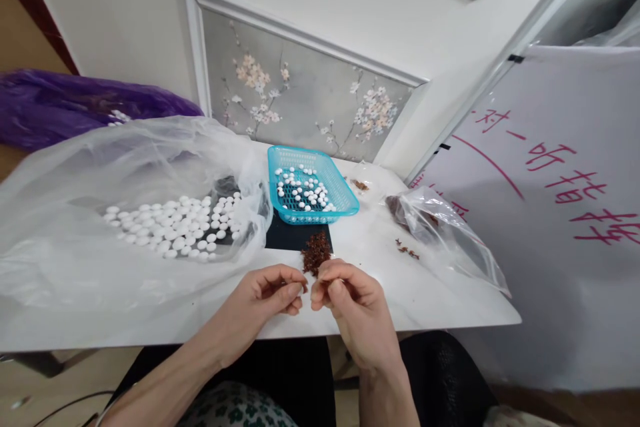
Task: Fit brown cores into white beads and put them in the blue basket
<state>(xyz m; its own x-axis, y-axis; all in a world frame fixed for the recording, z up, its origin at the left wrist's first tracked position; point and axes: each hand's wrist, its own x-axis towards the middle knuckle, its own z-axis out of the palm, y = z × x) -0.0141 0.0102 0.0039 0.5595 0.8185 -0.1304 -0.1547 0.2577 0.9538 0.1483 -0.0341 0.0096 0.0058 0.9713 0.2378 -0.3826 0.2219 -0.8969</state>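
My left hand is closed in a pinch near the table's front edge, with a small brownish bit just showing at the fingertips. Close beside it, my right hand also pinches, and what lies between its thumb and finger is too small to name. Just beyond both hands sits a heap of small reddish-brown pieces, partly hidden by my right fingers. Behind the heap, a blue plastic basket holds many small white balls. More white balls lie in a large clear plastic bag to the left.
The basket partly covers a black mat on the white table. At right are a clear bag with brown contents and a few loose brown pieces. A purple bag lies far left; a whiteboard stands right.
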